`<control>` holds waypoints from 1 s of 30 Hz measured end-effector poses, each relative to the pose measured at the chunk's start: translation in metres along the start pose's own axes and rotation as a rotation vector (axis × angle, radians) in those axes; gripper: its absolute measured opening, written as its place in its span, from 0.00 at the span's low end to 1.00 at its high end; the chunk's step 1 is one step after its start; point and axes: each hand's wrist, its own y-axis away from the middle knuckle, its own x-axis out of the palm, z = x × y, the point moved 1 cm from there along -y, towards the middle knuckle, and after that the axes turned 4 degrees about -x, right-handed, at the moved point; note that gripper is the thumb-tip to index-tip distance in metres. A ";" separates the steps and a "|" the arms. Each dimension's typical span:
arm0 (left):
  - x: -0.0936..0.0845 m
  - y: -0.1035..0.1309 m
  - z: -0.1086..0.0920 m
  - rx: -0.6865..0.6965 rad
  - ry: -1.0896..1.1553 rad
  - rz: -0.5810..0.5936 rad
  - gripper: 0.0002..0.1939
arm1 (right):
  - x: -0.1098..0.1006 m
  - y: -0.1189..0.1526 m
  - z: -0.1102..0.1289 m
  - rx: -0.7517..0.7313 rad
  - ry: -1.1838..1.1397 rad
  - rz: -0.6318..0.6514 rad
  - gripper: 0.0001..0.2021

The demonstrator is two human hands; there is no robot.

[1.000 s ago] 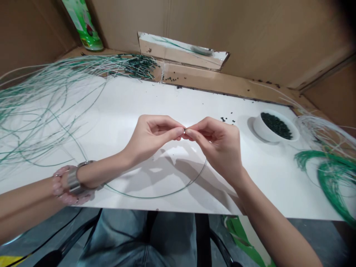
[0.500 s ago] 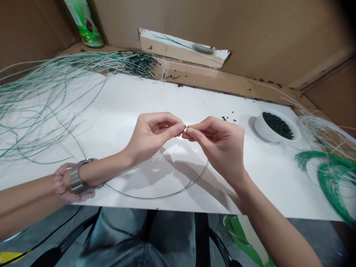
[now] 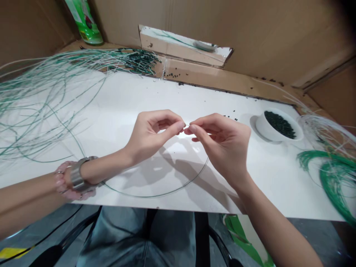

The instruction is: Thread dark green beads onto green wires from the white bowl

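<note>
Above the white tabletop, my left hand (image 3: 157, 133) pinches a tiny dark bead (image 3: 184, 125) between thumb and forefinger; the fingertips mostly hide it. Facing it, my right hand (image 3: 222, 142) pinches a thin green cord (image 3: 167, 194) close to its end. A short pale bit of strand bridges the small gap between the two pinches. From beneath the right hand the cord curves along the front of the table and passes under the left wrist. To the right stands a white bowl (image 3: 260, 127) of small dark green beads (image 3: 279, 125).
Many green and white cords (image 3: 50, 89) spread across the left, their beaded ends (image 3: 141, 60) bunched at the back. Coiled green cords (image 3: 330, 185) lie at right. A green bottle (image 3: 90, 29) stands by the cardboard wall (image 3: 258, 48), which has a slot. Loose beads (image 3: 172, 75) lie scattered.
My right hand has moved slightly right, away from the left, widening the gap at the fingertips so a bit of strand shows. The left hand stays nearly still.
</note>
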 end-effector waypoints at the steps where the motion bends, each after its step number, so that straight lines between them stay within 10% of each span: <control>1: 0.000 0.000 0.000 0.002 0.008 0.008 0.06 | 0.000 0.000 0.001 -0.006 0.005 0.002 0.03; 30: 0.000 -0.001 0.001 -0.016 0.025 0.015 0.07 | 0.000 0.002 0.000 -0.047 0.062 0.021 0.04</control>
